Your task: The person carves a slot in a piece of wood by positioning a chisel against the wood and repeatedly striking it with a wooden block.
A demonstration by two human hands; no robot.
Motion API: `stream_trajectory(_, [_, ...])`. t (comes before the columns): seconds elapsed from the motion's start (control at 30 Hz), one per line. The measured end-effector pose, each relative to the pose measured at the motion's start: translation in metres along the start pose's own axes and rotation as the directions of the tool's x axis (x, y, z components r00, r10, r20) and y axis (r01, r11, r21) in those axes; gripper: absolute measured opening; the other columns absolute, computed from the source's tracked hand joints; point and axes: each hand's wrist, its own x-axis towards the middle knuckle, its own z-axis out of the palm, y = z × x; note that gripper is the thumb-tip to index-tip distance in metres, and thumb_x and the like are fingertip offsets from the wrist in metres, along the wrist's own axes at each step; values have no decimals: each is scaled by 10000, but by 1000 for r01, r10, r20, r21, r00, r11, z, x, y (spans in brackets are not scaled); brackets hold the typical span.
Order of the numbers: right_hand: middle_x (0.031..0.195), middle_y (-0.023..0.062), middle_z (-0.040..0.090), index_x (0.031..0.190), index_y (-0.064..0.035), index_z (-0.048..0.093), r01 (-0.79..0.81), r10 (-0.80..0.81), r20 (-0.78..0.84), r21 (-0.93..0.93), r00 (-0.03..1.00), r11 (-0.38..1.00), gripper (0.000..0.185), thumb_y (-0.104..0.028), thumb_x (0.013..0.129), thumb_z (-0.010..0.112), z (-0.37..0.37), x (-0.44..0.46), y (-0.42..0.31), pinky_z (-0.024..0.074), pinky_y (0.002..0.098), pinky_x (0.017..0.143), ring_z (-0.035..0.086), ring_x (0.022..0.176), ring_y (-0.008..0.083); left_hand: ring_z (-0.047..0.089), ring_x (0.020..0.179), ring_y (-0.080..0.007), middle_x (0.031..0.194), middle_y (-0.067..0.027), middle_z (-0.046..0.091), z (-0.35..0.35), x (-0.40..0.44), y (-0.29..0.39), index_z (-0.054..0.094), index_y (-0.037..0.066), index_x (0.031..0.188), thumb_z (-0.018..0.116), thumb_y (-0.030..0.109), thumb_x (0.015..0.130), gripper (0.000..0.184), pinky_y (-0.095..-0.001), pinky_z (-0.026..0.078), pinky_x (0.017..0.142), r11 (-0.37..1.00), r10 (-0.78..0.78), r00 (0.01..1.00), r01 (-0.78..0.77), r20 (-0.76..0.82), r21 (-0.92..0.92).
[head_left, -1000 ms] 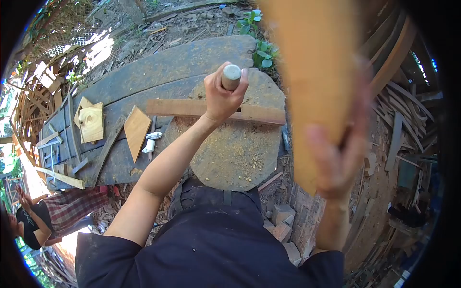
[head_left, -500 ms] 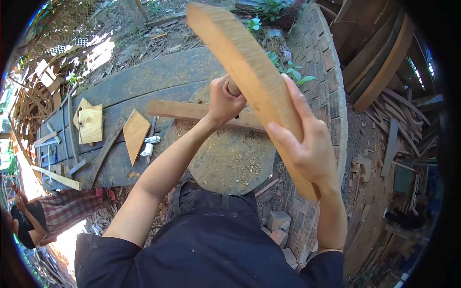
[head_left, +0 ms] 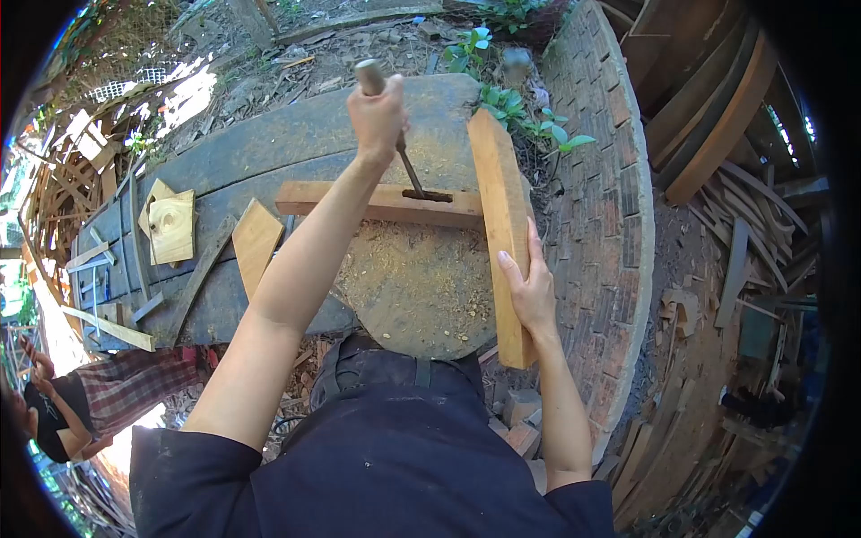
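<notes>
My left hand (head_left: 378, 118) is wrapped round the handle of a chisel (head_left: 369, 77), which stands at a slight tilt. The chisel's tip meets a dark, elongated slot in a wooden beam (head_left: 336, 195) lying across the bench. With my right hand (head_left: 531, 291) I grip a thick, angled wooden block (head_left: 504, 206) along its right side. The block runs lengthwise past the beam's right end; whether the two touch I cannot tell. Wood chips cover the round-edged board (head_left: 417, 287) in front of the beam.
The dark plank bench (head_left: 269, 148) carries wooden offcuts (head_left: 172, 229) and a kite-shaped piece (head_left: 254, 240) on the left. A low brick wall (head_left: 592, 197) runs along the right, with curved boards (head_left: 726, 117) stacked beyond. Another person (head_left: 90, 399) is at the lower left.
The wooden block in my right hand has come down from its raised, slanted position to beside the beam. My left hand has moved up and left, exposing the chisel and the slot.
</notes>
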Motion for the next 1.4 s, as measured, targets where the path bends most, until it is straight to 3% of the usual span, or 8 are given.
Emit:
stream_trajectory(0.17, [783,280,681,1536,-203,244,-75,102,59,-348,993,935,772,-392,894,630,-5,7,-24,544,543,672,667,741,475,406,411,-90,578,24,409,-51,27,-25,433,81,805,632,128,909,230,-265,343,363,967,-151,971,107,-183,-231])
stream_trajectory(0.27, [740,279,671,1535,-208,246,-79,92,24,-315,996,946,785,-395,885,644,0,8,-19,542,544,635,666,707,468,395,392,-105,552,26,377,-68,18,-27,389,99,782,618,130,913,267,-276,340,359,927,-230,844,39,-485,-372])
stream_trajectory(0.4, [769,281,677,1537,-211,236,-76,86,23,-291,996,954,792,-384,883,648,2,-12,-9,545,533,630,671,717,459,400,392,-105,546,11,401,-79,1,19,408,99,782,619,126,913,250,-275,335,354,896,-188,807,-92,-559,-434])
stream_trajectory(0.57, [824,248,696,1534,-210,227,-58,73,38,-298,997,953,793,-360,881,652,10,-30,-1,554,517,635,681,741,444,400,404,-95,569,-9,449,-69,-24,75,434,93,729,626,146,933,285,-267,328,365,950,264,961,-274,-81,-151])
stream_trajectory(0.9, [802,258,691,1536,-221,219,-50,60,23,-309,998,950,786,-380,891,639,13,-31,1,554,519,648,680,750,446,409,363,-74,545,-13,473,-10,-83,33,473,61,735,583,106,942,238,-242,314,313,961,270,940,-249,207,-124])
stream_trajectory(1.23, [861,289,679,1540,-209,204,-107,117,40,-207,992,972,766,-388,914,607,13,-32,3,539,544,680,655,782,484,518,453,-97,545,-25,541,-6,-102,-7,520,49,665,700,63,822,239,-264,397,412,889,422,863,-453,276,58])
stream_trajectory(1.3, [862,288,679,1540,-208,203,-99,109,39,-208,993,973,765,-390,915,605,12,-30,3,539,544,677,656,781,484,527,454,-109,549,-30,542,-9,-113,-8,538,55,668,703,51,801,213,-275,408,418,687,674,628,-726,389,-19])
stream_trajectory(1.4, [851,288,675,1540,-225,213,-85,93,34,-203,995,975,753,-387,917,604,11,-31,1,538,549,685,652,779,488,533,441,-164,559,-61,539,-6,-130,-7,541,63,663,713,33,773,207,-294,400,412,669,658,612,-742,438,32])
